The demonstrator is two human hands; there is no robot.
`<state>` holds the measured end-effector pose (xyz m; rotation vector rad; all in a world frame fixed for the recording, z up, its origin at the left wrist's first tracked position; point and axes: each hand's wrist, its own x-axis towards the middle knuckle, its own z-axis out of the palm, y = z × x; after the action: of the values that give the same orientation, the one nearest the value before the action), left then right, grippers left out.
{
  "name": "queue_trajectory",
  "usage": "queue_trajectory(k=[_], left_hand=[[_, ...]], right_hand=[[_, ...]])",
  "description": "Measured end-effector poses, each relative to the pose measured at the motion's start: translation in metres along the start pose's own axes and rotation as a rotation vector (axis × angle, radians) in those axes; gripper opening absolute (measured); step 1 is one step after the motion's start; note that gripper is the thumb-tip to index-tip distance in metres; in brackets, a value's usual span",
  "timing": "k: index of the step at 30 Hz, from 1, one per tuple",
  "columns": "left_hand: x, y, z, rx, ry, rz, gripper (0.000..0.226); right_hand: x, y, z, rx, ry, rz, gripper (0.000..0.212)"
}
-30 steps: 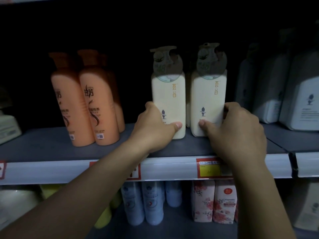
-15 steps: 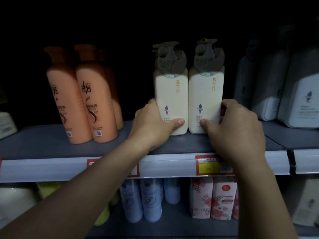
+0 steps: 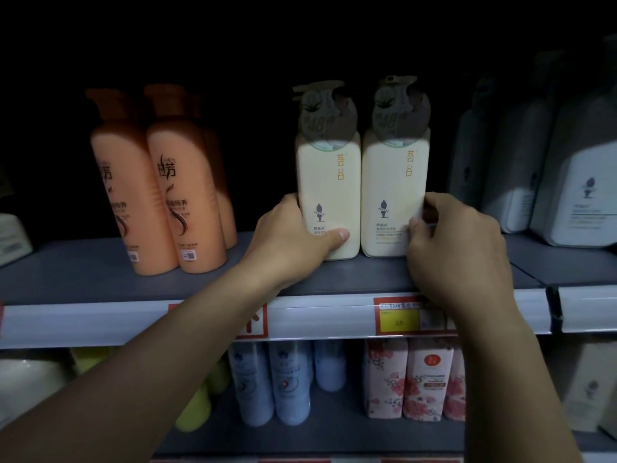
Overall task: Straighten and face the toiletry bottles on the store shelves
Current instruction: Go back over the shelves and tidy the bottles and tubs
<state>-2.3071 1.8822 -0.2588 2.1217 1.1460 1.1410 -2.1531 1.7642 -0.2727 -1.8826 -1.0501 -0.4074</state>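
Cream bottles [image 3: 329, 195] and [image 3: 394, 195] stand upright, touching side by side on the grey shelf [image 3: 100, 282], the left hand [image 3: 293, 238] gripping the left one low, the right hand [image 3: 457, 245] holding the right one.

Two cream pump bottles [image 3: 329, 195] [image 3: 394, 195]: smooth plastic, satin sheen, with matt paper-looking tags [image 3: 329, 118] hung round the pumps. Orange bottles [image 3: 187, 202] looked glossier plastic, soft highlights down the sides. Shelf deck [image 3: 83, 275] was matt grey, probably painted metal. Price rail [image 3: 100, 324] was glossy clear-white plastic over paper labels [image 3: 399, 317]. Grey-white bottles [image 3: 577, 202] at right: smooth plastic, low sheen.
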Motion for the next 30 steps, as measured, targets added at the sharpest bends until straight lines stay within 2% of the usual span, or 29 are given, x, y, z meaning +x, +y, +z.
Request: queue_trajectory(k=[2, 6, 14, 22, 26, 30], left_hand=[[0.001, -0.004, -0.002, 0.031, 0.0, -0.01, 0.067], [0.0, -0.008, -0.013, 0.105, 0.014, -0.011, 0.096], [-0.039, -0.011, -0.033, 0.187, 0.223, 0.223, 0.056], [-0.096, -0.021, -0.033, 0.225, 0.439, 0.748, 0.02], [-0.125, -0.038, -0.022, 0.188, 0.369, 0.931, 0.012], [-0.146, -0.061, 0.004, 0.068, 0.199, 0.956, 0.012]], right_hand=[[0.0, 0.0, -0.002, 0.038, 0.012, 0.01, 0.024], [-0.003, -0.001, -0.009, 0.099, 0.105, -0.005, 0.032], [-0.009, 0.004, -0.027, 0.253, 0.33, -0.121, 0.024], [-0.03, 0.018, -0.037, 0.245, 0.534, -0.324, 0.015], [-0.057, 0.029, -0.027, 0.19, 0.608, -0.423, 0.011], [-0.088, 0.045, -0.018, 0.067, 0.549, -0.578, 0.017]])
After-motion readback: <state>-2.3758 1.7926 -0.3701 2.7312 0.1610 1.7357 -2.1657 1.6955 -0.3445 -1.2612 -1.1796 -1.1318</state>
